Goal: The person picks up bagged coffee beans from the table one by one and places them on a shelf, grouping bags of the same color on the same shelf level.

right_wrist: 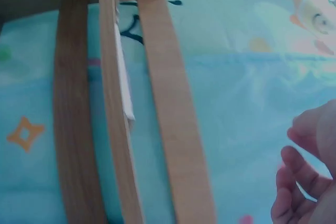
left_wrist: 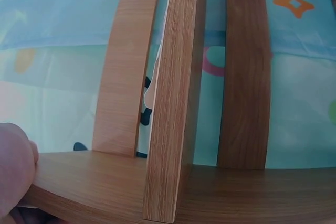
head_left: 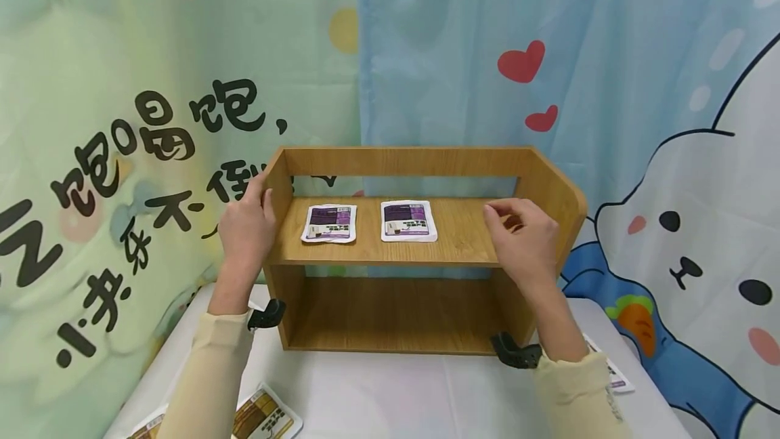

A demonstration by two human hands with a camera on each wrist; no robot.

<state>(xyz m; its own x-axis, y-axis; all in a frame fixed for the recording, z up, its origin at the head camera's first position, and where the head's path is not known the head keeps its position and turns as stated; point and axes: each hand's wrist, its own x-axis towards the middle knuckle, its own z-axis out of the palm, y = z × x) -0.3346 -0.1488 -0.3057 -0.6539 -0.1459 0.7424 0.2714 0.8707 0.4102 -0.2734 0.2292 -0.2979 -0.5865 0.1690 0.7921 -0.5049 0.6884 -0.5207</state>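
Note:
A wooden two-tier shelf stands in front of me. My left hand grips the edge of its left side panel, with part of the hand hidden behind the panel. In front of the upper board's right part is my right hand, its fingers loosely curled and holding nothing. The right wrist view shows this hand apart from the wood. Two flat white-edged packets with purple labels lie on the upper board, a left one and a right one.
On the white table, brown-labelled packets lie at the front left, partly behind my left sleeve. Another packet shows beside my right forearm. Printed curtains hang behind and at both sides.

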